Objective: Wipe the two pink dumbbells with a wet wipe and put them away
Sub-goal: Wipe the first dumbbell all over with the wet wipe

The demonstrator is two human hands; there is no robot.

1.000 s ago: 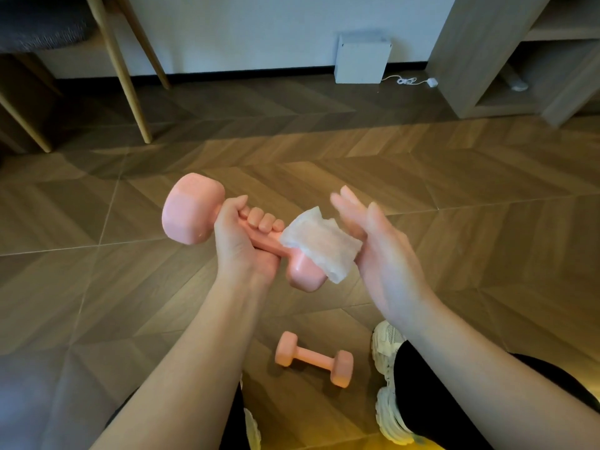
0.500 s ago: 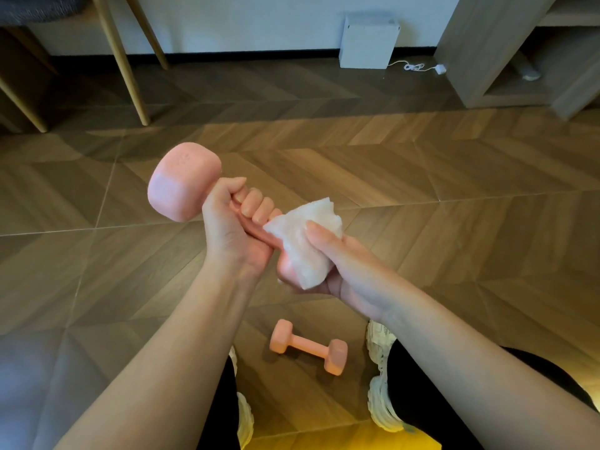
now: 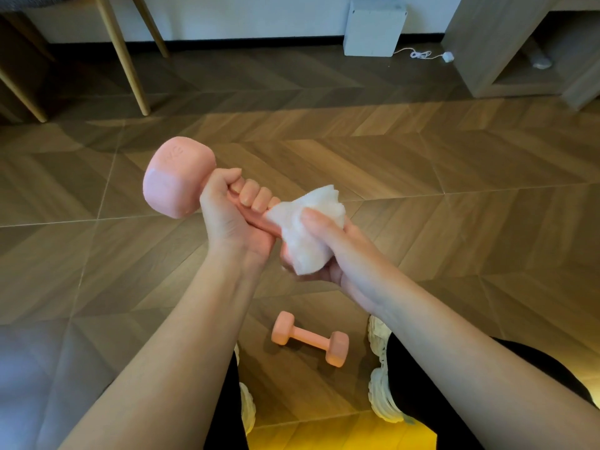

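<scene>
Brightness: dim, warm indoor light; floor (image 3: 422, 196) brightest in a band across the middle.
Colour cast: yellow glow at the bottom edge, bluish grey in the lower left corner.
Shadows: soft, deepest under the chair legs (image 3: 120, 53) upper left.
Blur: wet wipe (image 3: 305, 251) slightly soft, raised dumbbell (image 3: 177, 180) fairly sharp.
Distortion: shelf unit (image 3: 480, 43) upper right leans outward.

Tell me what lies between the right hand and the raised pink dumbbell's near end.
A crumpled white wet wipe, gripped by the right hand over the end of the pink dumbbell, in the head view.
</scene>
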